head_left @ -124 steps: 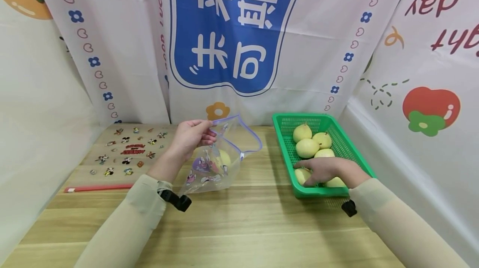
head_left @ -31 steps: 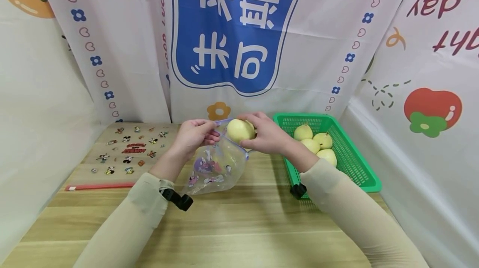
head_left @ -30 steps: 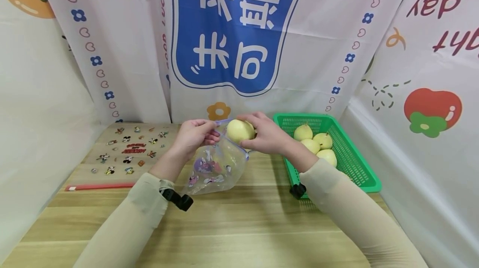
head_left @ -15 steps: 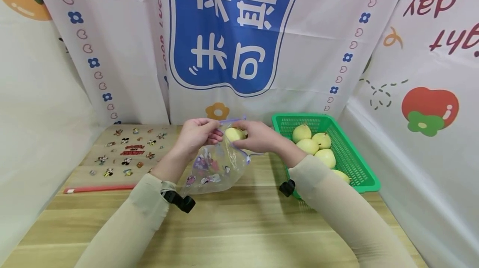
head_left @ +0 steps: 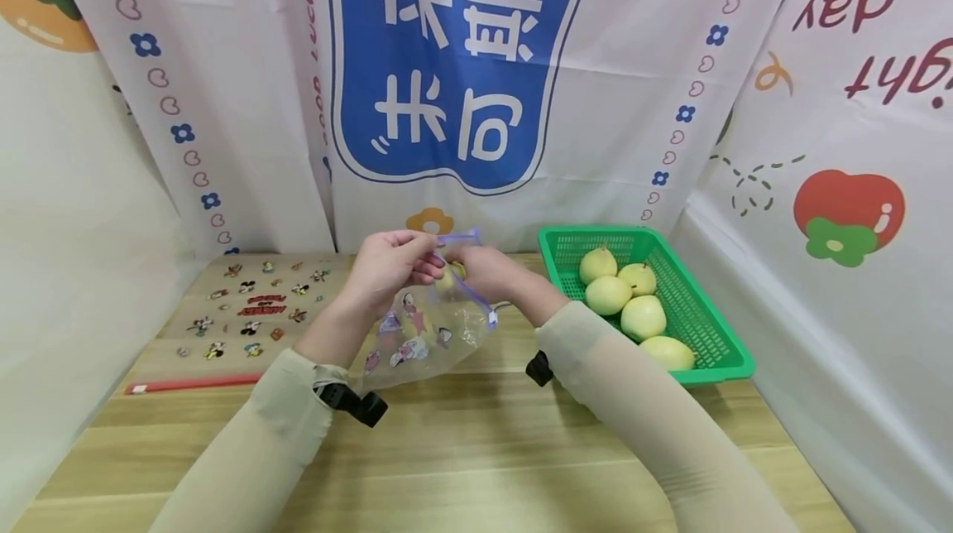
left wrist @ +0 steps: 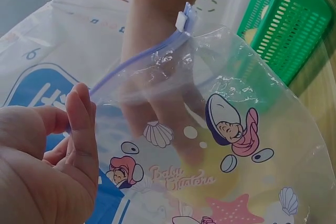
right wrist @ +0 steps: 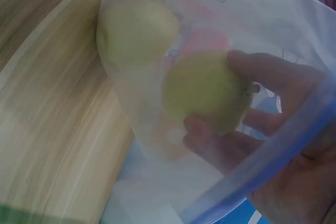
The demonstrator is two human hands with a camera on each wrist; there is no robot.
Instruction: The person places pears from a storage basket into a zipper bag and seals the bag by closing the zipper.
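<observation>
My left hand (head_left: 395,266) pinches the purple zip edge of a clear zip bag (head_left: 417,351) printed with cartoon figures, keeping its mouth apart. My right hand (head_left: 487,272) reaches through that mouth. Inside the bag, its fingers grip a yellow-green pear (right wrist: 207,90), seen through the plastic in the right wrist view. Another pear (right wrist: 139,32) lies deeper in the bag. A white slider (left wrist: 181,22) sits at one end of the zip. In the head view the right fingers are mostly hidden behind the bag and left hand.
A green basket (head_left: 715,326) with several pears (head_left: 644,318) stands at the right. At the left, a second printed bag (head_left: 246,309) with a red slider bar (head_left: 197,384) lies flat on the wooden table (head_left: 447,467). Printed cloth (head_left: 610,103) hangs behind.
My right hand has taken a pear from the basket, carried it left to the bag mouth, then lowered it inside. The left hand keeps its hold on the bag edge.
</observation>
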